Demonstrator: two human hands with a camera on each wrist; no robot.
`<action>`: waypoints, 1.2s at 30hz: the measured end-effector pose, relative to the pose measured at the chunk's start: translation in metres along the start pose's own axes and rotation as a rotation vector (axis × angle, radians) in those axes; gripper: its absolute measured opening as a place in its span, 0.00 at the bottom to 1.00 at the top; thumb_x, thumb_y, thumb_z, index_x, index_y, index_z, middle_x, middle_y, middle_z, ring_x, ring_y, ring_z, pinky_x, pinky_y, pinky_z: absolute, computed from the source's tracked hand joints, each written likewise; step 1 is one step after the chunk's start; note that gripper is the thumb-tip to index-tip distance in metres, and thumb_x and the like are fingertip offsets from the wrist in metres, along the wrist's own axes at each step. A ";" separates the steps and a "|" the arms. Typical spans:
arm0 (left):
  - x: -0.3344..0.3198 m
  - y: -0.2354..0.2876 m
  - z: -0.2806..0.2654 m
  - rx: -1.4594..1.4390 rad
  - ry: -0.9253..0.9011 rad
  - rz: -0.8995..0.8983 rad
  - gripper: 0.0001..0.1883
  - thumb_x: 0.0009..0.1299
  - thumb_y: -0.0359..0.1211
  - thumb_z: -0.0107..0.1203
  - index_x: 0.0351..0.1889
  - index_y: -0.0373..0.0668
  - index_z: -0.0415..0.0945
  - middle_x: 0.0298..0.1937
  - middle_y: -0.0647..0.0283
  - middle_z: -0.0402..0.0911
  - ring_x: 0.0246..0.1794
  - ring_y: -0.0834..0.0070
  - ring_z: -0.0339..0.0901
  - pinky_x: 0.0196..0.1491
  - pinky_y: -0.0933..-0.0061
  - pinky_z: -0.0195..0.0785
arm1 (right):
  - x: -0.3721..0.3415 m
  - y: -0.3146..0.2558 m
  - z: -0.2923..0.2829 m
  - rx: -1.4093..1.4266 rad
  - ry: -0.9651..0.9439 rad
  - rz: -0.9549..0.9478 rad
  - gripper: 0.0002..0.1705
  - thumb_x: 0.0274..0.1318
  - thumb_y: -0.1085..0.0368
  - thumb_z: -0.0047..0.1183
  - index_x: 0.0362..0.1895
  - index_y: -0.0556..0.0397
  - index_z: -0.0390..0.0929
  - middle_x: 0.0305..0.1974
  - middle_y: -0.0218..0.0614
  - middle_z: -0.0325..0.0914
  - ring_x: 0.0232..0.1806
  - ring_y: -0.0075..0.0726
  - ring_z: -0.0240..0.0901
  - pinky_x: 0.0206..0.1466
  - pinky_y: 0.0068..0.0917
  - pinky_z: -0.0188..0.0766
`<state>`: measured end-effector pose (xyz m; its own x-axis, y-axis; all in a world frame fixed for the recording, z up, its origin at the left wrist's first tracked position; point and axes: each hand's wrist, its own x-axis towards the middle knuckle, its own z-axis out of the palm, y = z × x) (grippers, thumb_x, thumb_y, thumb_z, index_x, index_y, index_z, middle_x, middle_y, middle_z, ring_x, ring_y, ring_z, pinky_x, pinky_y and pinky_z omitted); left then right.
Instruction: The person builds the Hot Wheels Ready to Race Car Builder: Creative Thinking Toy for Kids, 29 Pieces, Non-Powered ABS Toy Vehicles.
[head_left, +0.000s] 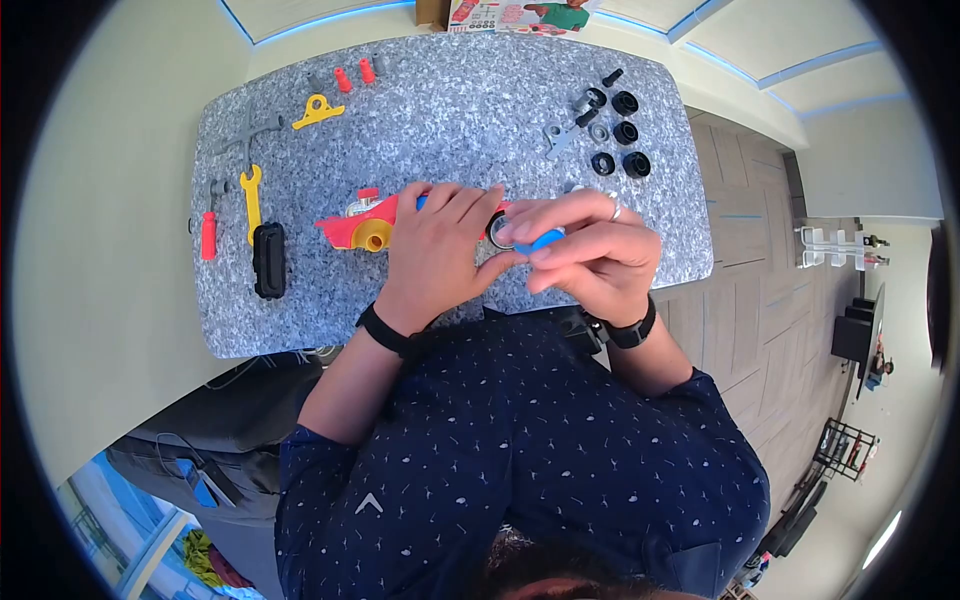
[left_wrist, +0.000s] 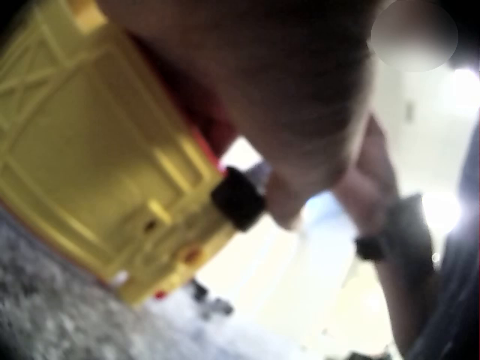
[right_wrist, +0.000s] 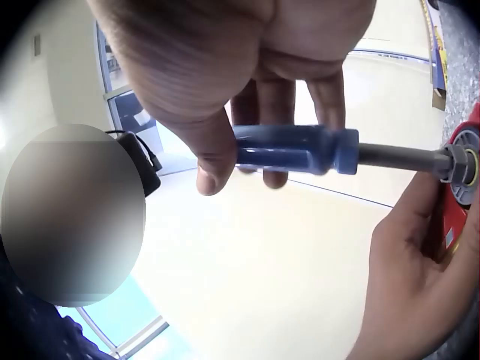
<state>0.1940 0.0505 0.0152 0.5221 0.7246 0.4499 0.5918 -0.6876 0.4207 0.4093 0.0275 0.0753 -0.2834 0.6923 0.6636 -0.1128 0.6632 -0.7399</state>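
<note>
My left hand (head_left: 435,240) grips a red toy car (head_left: 340,232) across its body, just above the table. In the left wrist view the car's yellow underside (left_wrist: 97,150) is tilted toward the camera. Between thumb and fingers, my right hand (head_left: 605,250) pinches the blue handle of a toy screwdriver (right_wrist: 292,150). Its grey shaft points at the car's side. In the right wrist view, the tip meets a grey hex nut (right_wrist: 454,163) in front of a wheel (right_wrist: 466,139) on the car. My left hand covers much of the car's middle.
Loose black wheels (head_left: 626,132) and a grey bracket (head_left: 560,140) lie at the table's back right. At left are a yellow wrench (head_left: 252,205), a red-handled screwdriver (head_left: 209,235) and a black part (head_left: 269,260). A yellow piece (head_left: 318,112) and red cones (head_left: 343,80) lie behind.
</note>
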 end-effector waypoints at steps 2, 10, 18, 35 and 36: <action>0.001 0.001 0.000 -0.010 0.016 0.004 0.40 0.69 0.62 0.73 0.68 0.41 0.87 0.56 0.65 0.90 0.61 0.66 0.82 0.72 0.49 0.62 | -0.003 0.003 0.001 -0.025 0.054 -0.046 0.14 0.73 0.60 0.75 0.54 0.56 0.95 0.56 0.46 0.86 0.50 0.44 0.91 0.57 0.39 0.88; 0.000 0.003 -0.001 0.011 0.029 -0.003 0.40 0.71 0.65 0.72 0.66 0.42 0.89 0.55 0.65 0.91 0.60 0.67 0.83 0.71 0.50 0.62 | 0.002 -0.013 -0.001 -0.188 -0.013 0.019 0.26 0.84 0.50 0.60 0.64 0.59 0.92 0.60 0.53 0.89 0.57 0.51 0.89 0.70 0.50 0.82; 0.001 0.003 -0.002 0.003 0.020 -0.015 0.32 0.69 0.57 0.73 0.63 0.45 0.89 0.57 0.66 0.90 0.61 0.64 0.84 0.70 0.48 0.63 | 0.005 -0.028 -0.011 -0.330 -0.117 0.030 0.18 0.80 0.66 0.62 0.66 0.54 0.92 0.65 0.50 0.90 0.61 0.47 0.87 0.73 0.52 0.77; 0.001 0.004 -0.001 0.001 0.015 -0.004 0.37 0.69 0.61 0.73 0.67 0.44 0.87 0.56 0.67 0.90 0.61 0.66 0.83 0.71 0.49 0.62 | -0.008 -0.009 -0.024 -0.429 -0.206 -0.070 0.23 0.73 0.61 0.70 0.68 0.50 0.92 0.78 0.56 0.81 0.68 0.57 0.86 0.76 0.52 0.76; 0.002 0.003 0.000 0.001 0.011 -0.006 0.37 0.69 0.60 0.73 0.67 0.44 0.87 0.56 0.67 0.90 0.61 0.66 0.83 0.72 0.49 0.62 | -0.007 -0.008 -0.026 -0.482 -0.214 -0.102 0.23 0.72 0.62 0.70 0.68 0.49 0.92 0.79 0.55 0.81 0.68 0.56 0.86 0.77 0.51 0.75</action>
<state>0.1964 0.0496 0.0174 0.5117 0.7282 0.4560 0.5958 -0.6831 0.4224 0.4367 0.0246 0.0798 -0.4871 0.5772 0.6554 0.2859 0.8145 -0.5048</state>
